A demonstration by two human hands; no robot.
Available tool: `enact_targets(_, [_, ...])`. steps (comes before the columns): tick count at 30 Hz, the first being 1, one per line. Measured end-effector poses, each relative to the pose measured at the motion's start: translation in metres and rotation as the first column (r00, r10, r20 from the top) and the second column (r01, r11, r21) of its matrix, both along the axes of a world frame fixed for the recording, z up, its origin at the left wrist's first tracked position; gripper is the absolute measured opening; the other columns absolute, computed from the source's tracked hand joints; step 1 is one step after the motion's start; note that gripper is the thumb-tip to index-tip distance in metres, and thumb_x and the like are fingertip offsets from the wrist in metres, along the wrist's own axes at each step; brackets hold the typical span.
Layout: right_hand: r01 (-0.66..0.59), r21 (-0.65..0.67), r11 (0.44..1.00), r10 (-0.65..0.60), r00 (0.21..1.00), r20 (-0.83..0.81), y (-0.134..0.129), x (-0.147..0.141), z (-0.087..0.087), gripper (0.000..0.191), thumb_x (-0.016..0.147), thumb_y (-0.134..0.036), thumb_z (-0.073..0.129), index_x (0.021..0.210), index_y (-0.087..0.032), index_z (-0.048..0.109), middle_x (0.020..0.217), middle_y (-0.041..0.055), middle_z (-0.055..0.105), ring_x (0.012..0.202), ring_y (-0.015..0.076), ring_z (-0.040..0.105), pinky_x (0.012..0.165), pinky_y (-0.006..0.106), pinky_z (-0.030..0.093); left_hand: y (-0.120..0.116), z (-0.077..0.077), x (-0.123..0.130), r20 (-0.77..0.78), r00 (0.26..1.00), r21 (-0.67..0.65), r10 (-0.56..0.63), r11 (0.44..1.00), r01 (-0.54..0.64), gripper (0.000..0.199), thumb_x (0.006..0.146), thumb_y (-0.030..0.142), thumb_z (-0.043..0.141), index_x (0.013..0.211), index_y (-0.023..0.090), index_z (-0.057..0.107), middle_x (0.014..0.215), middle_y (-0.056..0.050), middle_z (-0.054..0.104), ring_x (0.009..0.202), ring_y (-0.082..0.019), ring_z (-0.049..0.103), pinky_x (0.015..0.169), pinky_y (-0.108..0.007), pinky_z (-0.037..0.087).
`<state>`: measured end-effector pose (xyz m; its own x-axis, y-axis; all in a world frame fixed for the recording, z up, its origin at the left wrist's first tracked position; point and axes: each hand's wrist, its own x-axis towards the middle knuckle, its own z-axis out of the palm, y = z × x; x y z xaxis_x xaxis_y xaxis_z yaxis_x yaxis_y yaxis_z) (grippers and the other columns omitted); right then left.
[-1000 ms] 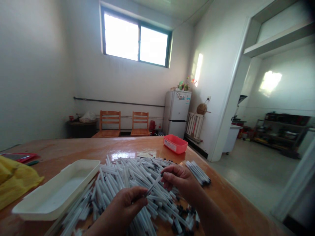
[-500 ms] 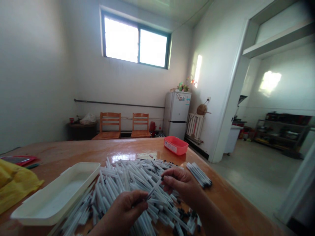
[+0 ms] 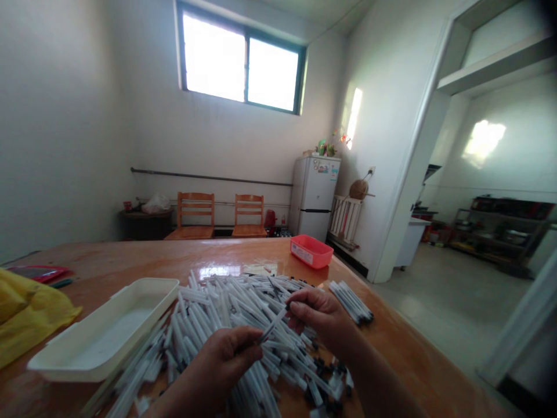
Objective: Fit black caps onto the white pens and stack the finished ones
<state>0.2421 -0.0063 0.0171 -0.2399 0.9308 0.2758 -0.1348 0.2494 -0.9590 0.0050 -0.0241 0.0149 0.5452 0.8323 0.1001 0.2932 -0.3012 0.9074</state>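
Together, the left hand (image 3: pixel 220 359) and right hand (image 3: pixel 319 316) grip a white pen barrel (image 3: pixel 273 326); loose pens (image 3: pixel 226 299) lie below.

Two hands (image 3: pixel 220 363), one white tray (image 3: pixel 108 334), one red tray (image 3: pixel 312 251).

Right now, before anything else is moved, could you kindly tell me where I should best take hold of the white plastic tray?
Grip the near short end of the white plastic tray, coming from your side, with the thumb over the raised rim. That end points toward you and stands free, whereas its long right wall lies close against the pile of pens.
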Motion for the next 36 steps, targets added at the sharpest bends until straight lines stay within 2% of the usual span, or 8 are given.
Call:
enact_targets(13, [-0.001, -0.005, 1.0, 0.002, 0.999, 0.051, -0.0003, -0.0008, 0.0008, 0.025, 0.086, -0.036, 0.069, 0.095, -0.013, 0.068, 0.077, 0.0043, 0.069, 0.063, 0.0137, 0.065, 0.055, 0.024, 0.05, -0.0018, 0.0018, 0.0005, -0.006, 1.0, 0.008, 0.004, 1.0, -0.004, 0.028, 0.088, 0.034, 0.056, 0.102, 0.02, 0.076, 0.088, -0.002, 0.072, 0.084, -0.02, 0.061, 0.076, -0.027, 0.046])
enact_targets(19, [0.026, 0.017, 1.0, -0.028, 0.988, 0.154, -0.0027, -0.0036, 0.0019, 0.022, 0.089, -0.037, 0.065, 0.089, -0.015, 0.061, 0.077, 0.0032, 0.069, 0.06, 0.0119, 0.062, 0.052, 0.022, 0.047, -0.0034, 0.002, 0.0017, -0.042, 0.998, 0.031, 0.037, 0.999, -0.036, 0.025, 0.087, 0.034, 0.057, 0.092, 0.019, 0.076, 0.085, -0.001, 0.071, 0.081, -0.019, 0.06, 0.074, -0.026, 0.046])
enact_targets(24, [0.079, 0.075, 0.994, -0.096, 0.962, 0.254, -0.0013, -0.0048, -0.0016, 0.019, 0.091, -0.034, 0.061, 0.083, -0.017, 0.057, 0.069, -0.0011, 0.063, 0.054, 0.0088, 0.055, 0.05, 0.02, 0.042, -0.0038, 0.0027, 0.0036, -0.044, 0.999, 0.019, 0.015, 1.0, -0.014, 0.022, 0.087, 0.03, 0.056, 0.091, 0.02, 0.075, 0.083, 0.0, 0.071, 0.081, -0.018, 0.06, 0.075, -0.026, 0.045])
enact_targets(28, [0.049, 0.086, 0.995, -0.068, 0.97, 0.234, -0.0014, -0.0042, -0.0028, 0.02, 0.094, -0.036, 0.057, 0.092, -0.017, 0.06, 0.074, 0.0001, 0.064, 0.057, 0.0098, 0.055, 0.052, 0.021, 0.042, -0.0057, 0.0061, 0.004, -0.024, 1.0, -0.003, -0.019, 1.0, 0.019, 0.025, 0.088, 0.032, 0.055, 0.095, 0.02, 0.076, 0.087, -0.001, 0.072, 0.083, -0.019, 0.061, 0.076, -0.026, 0.046])
enact_targets(32, [0.055, 0.127, 0.99, -0.09, 0.954, 0.288, -0.003, -0.0043, -0.0021, 0.029, 0.095, -0.043, 0.055, 0.083, -0.017, 0.057, 0.07, -0.0003, 0.062, 0.055, 0.01, 0.052, 0.052, 0.022, 0.039, -0.0076, 0.0066, 0.0039, -0.077, 0.997, 0.076, 0.024, 0.997, -0.018, 0.026, 0.087, 0.035, 0.055, 0.09, 0.021, 0.076, 0.084, -0.001, 0.072, 0.08, -0.018, 0.062, 0.074, -0.025, 0.046])
enact_targets(36, [0.136, 0.218, 0.966, -0.21, 0.907, 0.365, -0.0023, -0.0061, -0.0015, 0.041, 0.094, -0.049, 0.055, 0.067, -0.018, 0.048, 0.058, -0.0046, 0.046, 0.054, 0.0093, 0.04, 0.051, 0.023, 0.032, -0.0085, 0.0031, 0.0045, -0.111, 0.986, 0.232, 0.125, 0.968, -0.097, 0.025, 0.088, 0.035, 0.054, 0.087, 0.022, 0.075, 0.079, -0.002, 0.072, 0.077, -0.018, 0.062, 0.074, -0.025, 0.047])
